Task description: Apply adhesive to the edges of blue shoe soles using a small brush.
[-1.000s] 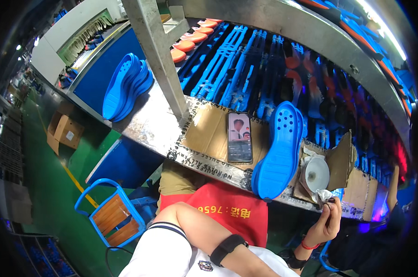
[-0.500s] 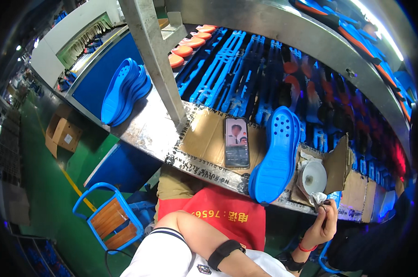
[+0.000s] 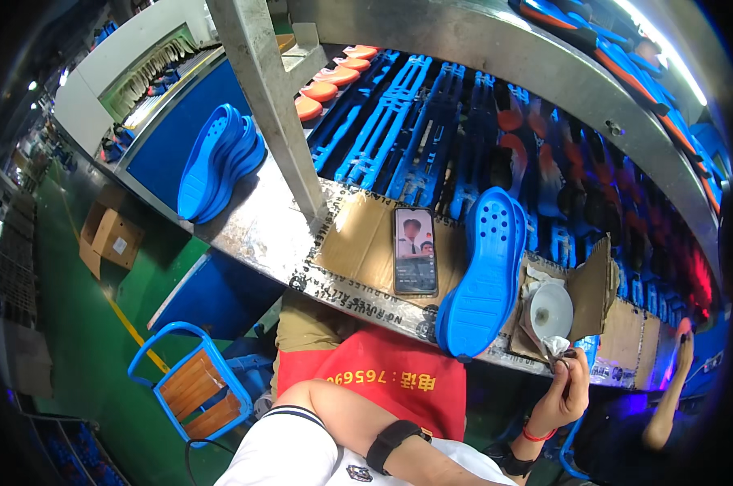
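The right hand pinches a crumpled grey rag at the bench's front edge, just below the white bowl in its cardboard box (left hand hidden), beside blue soles overhanging that edge.

Phone face-up on cardboard sheet, screen lit. Stack of blue soles on metal bench, left of steel post. Orange soles on blue conveyor racks. Blue-framed wooden chair & cardboard box on green floor.
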The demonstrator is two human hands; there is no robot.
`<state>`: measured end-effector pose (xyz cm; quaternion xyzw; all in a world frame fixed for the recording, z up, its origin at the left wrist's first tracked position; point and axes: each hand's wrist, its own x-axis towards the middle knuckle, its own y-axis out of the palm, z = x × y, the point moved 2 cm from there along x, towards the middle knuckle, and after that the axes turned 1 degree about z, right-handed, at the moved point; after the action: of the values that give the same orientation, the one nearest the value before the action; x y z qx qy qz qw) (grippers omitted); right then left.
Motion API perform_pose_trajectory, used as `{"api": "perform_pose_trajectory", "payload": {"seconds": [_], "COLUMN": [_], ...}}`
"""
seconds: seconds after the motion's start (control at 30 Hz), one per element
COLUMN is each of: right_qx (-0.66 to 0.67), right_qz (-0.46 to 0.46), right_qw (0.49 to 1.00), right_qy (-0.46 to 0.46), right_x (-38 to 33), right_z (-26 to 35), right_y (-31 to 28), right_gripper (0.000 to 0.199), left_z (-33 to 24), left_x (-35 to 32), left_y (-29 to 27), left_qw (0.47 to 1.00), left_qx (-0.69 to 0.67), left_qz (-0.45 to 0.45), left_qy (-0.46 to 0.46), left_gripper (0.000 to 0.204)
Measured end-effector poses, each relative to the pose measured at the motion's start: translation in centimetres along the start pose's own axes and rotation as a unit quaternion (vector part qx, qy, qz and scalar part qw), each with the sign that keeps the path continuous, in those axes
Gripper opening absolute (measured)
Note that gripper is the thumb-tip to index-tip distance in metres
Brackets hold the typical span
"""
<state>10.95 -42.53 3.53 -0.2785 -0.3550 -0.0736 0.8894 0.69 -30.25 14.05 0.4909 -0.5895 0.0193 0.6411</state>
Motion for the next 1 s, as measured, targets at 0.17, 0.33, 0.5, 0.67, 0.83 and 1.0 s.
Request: {"api": "perform_pose_trajectory", "payload": {"seconds": [0.17,0.33,0.5,0.67,0.83,1.0], "right_qx": [-0.007,-0.009,-0.005,-0.01,-0.007,-0.001], "right_qz": [0.009,0.011,0.019,0.016,0.028,0.031], "right_qw": [1.0,1.0,1.0,1.0,1.0,1.0], "right_qy": [-0.007,-0.004,-0.001,-0.009,-0.004,-0.007], "right_x": [0.04,0.07,0.24,0.13,0.37,0.46], "right_z": [-0.13,-0.1,0.13,-0.17,-0.04,0.14], "right_y": [0.09,0.2,0.42,0.42,0.62,0.81], "right_gripper": [0.009,0.01,0.01,0.011,0.01,0.01], "left_z": [-0.26,0.12,-0.53,-0.07,-0.01,-0.08], "left_x": [0.48,0.36,0.74,0.16,0.54,0.61], "left_y": [0.23,-0.1,0.1,-0.33,-0.03,0.06], "left_qw": [1.0,1.0,0.999,0.998,0.999,1.0], "left_qx": [-0.002,-0.027,0.022,0.054,0.028,0.003], "left_qz": [0.002,0.005,-0.01,0.021,0.003,-0.005], "left_qy": [0.009,0.001,0.027,-0.028,-0.016,-0.008], "left_gripper": [0.061,0.06,0.057,0.058,0.055,0.054]}}
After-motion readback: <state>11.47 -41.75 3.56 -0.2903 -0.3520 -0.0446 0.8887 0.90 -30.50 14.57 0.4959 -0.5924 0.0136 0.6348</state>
